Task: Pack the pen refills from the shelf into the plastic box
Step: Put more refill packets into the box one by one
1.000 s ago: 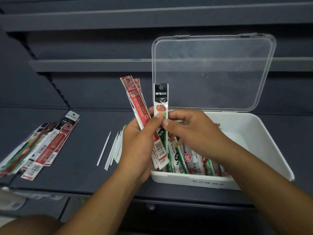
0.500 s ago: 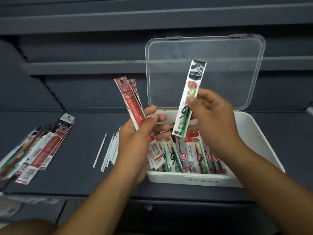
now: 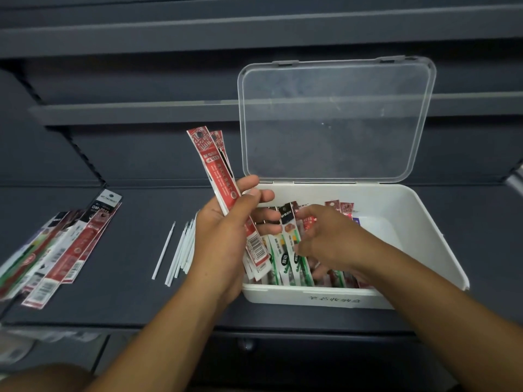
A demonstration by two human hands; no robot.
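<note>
- The plastic box [image 3: 424, 222] sits at center right of the frame, near the shelf's [image 3: 135, 301] front edge; its clear lid [image 3: 334, 120] stands open at the rear, and the box's right part is bare.
- The left hand [image 3: 226, 230] is clamped on red refill packs [image 3: 215, 171], long axis tilted toward upper left.
- The right hand [image 3: 325, 236] reaches into the box, fingers on a green-striped refill pack [image 3: 288, 250] lying front to back; whether it grips, I cannot tell.
- Loose white refills [image 3: 181, 250] and more refill packs [image 3: 62, 247] lie at left.

Both forearms are bare, no sleeves; left hand [image 3: 226, 236] and right hand [image 3: 328, 239] ungloved.
</note>
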